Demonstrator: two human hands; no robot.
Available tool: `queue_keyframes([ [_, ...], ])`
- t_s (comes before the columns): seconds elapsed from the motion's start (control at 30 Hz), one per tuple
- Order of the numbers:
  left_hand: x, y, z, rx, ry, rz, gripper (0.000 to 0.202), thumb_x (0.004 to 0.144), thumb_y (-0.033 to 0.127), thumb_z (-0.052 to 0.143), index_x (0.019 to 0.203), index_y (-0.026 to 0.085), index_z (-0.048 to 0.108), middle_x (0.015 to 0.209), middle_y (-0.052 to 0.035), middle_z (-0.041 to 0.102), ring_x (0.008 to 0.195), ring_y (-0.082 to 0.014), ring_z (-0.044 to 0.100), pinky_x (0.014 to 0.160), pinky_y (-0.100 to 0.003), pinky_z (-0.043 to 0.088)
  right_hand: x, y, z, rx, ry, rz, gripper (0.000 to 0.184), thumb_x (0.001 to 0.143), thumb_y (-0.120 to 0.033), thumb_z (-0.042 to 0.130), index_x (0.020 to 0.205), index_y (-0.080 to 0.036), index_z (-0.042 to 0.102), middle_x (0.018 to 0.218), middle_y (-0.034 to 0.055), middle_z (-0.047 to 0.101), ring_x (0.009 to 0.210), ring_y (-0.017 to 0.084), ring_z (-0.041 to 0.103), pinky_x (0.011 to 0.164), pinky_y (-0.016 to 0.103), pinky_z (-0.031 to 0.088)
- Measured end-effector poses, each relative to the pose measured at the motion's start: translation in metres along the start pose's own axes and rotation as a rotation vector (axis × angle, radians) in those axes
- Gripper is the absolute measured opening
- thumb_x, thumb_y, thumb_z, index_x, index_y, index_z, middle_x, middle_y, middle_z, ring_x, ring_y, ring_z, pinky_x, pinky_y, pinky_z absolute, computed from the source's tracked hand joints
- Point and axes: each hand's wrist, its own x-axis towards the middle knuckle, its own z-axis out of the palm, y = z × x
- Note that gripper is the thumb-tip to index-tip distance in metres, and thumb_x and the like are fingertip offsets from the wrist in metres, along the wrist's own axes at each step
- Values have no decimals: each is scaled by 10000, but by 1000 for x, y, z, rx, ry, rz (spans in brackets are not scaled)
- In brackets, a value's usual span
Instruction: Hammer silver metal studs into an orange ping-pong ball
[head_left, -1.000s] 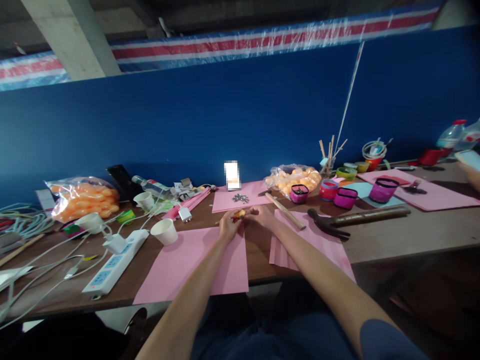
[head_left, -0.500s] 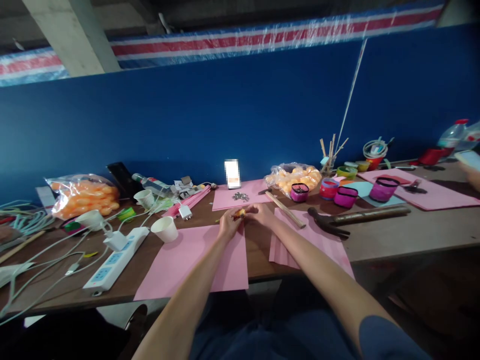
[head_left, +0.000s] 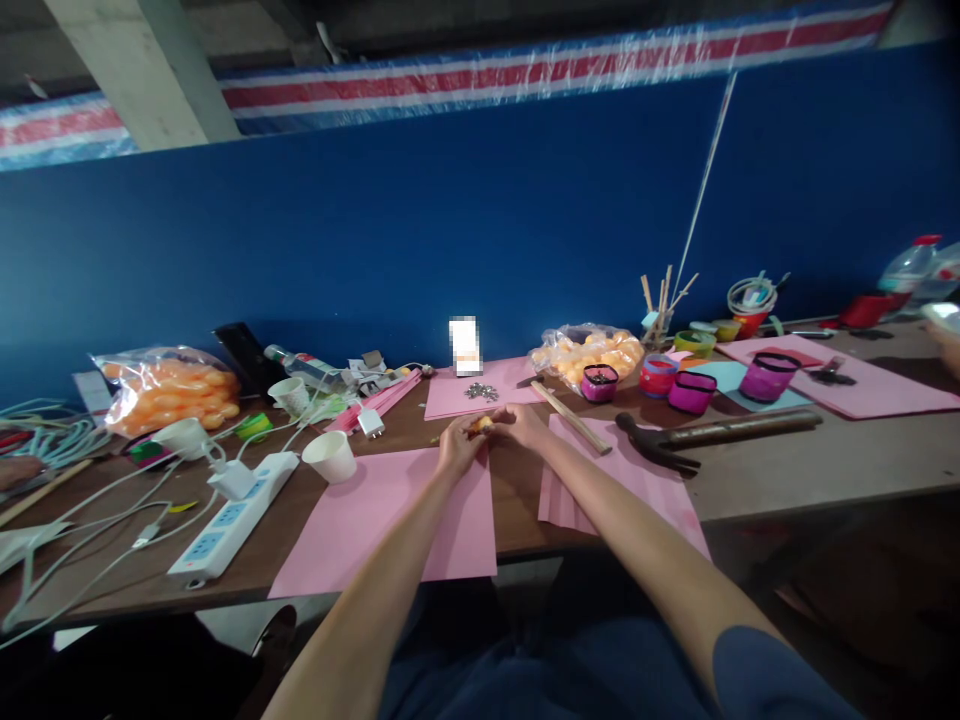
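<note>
A small yellow-orange piece [head_left: 481,425] sits between my two hands, over the middle of the table. My left hand [head_left: 457,448] is closed round its left side. From the right, the fingertips of my right hand [head_left: 520,426] pinch at the same piece. Its exact kind is too small to make out, and the fingers cover part of it. Just beyond the hands, a pile of small metal parts [head_left: 481,391] lies on pink paper [head_left: 446,400]. A lit phone [head_left: 466,347] stands upright behind the pile.
A pink sheet [head_left: 390,520] and a paper cup [head_left: 329,457] lie left, beside a power strip [head_left: 234,520] with cables. To the right are a wooden stick [head_left: 574,418], a hammer [head_left: 739,428], purple containers [head_left: 691,393] and a bag of orange balls [head_left: 589,352]. Another person's hand [head_left: 946,340] shows at far right.
Both my hands stay nearly in place around the yellow-orange piece, with only slight finger movement. At the far right, the other person's hand and the device in it have shifted slightly.
</note>
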Motion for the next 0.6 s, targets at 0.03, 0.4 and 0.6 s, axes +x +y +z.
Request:
queue_keyframes([
  [0.03, 0, 1, 0, 2, 0, -3, 383, 583, 135, 658, 964, 173, 640, 1026, -59, 634, 944, -208, 587, 839, -318, 463, 0, 0, 1, 10, 0, 0, 281, 602, -319, 701, 794, -139, 604, 797, 51, 658, 742, 171, 608, 680, 270, 467],
  [0.4, -3, 7, 0, -55, 61, -78, 414, 645, 187, 635, 1055, 169, 588, 950, -82, 663, 832, -195, 628, 691, -282, 505, 5, -30, 4, 110, 127, -7, 214, 711, -361, 565, 734, -151, 597, 706, 26, 628, 660, 146, 580, 596, 241, 454],
  [0.6, -7, 12, 4, -174, 71, -132, 363, 614, 206, 663, 971, 160, 615, 889, -64, 670, 765, -175, 630, 634, -250, 498, 4, -49, -9, 216, 197, 32, 252, 719, -409, 552, 786, -166, 566, 786, 38, 624, 685, 127, 586, 586, 222, 468],
])
